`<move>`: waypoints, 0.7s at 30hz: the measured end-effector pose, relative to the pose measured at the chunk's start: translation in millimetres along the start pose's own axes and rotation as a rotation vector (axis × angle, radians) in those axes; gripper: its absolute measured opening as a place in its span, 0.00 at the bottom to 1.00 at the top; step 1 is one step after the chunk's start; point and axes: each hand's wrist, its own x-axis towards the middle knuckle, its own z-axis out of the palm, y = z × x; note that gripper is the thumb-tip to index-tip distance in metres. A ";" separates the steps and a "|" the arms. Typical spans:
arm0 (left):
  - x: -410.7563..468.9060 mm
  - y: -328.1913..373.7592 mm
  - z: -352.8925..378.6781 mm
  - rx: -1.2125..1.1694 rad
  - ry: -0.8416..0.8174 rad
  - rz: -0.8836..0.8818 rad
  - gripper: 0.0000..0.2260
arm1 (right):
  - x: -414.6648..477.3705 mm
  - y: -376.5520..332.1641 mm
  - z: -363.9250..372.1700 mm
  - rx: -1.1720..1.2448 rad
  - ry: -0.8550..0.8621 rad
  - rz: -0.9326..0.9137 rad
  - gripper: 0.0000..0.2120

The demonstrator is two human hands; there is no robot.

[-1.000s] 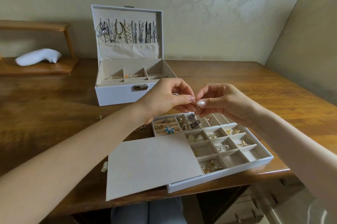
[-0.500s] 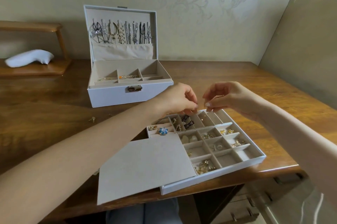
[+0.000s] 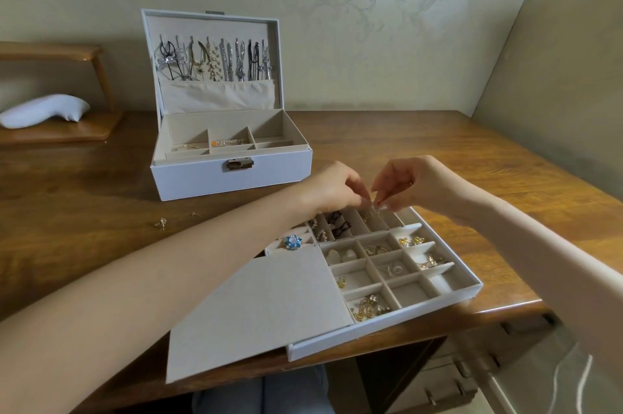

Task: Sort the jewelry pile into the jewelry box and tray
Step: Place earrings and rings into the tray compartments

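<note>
A white divided tray (image 3: 468,290) lies near the table's front edge, its compartments holding earrings, rings and a blue flower brooch (image 3: 292,242). Its grey lid (image 3: 256,309) lies slid off to the left, covering part of it. Over the tray's far row, my left hand (image 3: 337,189) and my right hand (image 3: 409,184) meet, fingertips pinching a small piece of jewelry (image 3: 375,206) too tiny to identify. The open white jewelry box (image 3: 232,174) stands behind, necklaces hanging in its lid.
Two small loose gold pieces (image 3: 161,223) lie on the wooden table (image 3: 438,143) left of the tray. A white bust-shaped stand (image 3: 43,111) sits on a wooden shelf at far left. A wall closes off the right side.
Both hands have lowered from above the tray down to its far row of compartments, still together at the fingertips. The camera view shifted slightly.
</note>
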 end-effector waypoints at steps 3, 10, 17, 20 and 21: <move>0.2 0.4 -0.6 -0.096 -0.025 -0.019 0.08 | -1.2 2.3 1.6 0.016 0.043 -0.019 0.13; 1.5 -2.4 0.6 -0.154 -0.020 -0.083 0.11 | -2.3 3.9 7.0 -0.024 0.126 -0.079 0.12; 0.2 -2.1 -0.3 -0.175 -0.067 -0.048 0.13 | -7.7 3.7 12.5 -0.138 0.232 -0.196 0.12; -1.8 -3.7 -3.0 -0.204 -0.089 0.013 0.09 | -9.8 4.1 10.7 -0.085 0.272 -0.225 0.13; -2.1 -4.6 -3.5 -0.212 -0.089 0.033 0.08 | -10.8 3.9 10.1 -0.048 0.274 -0.230 0.13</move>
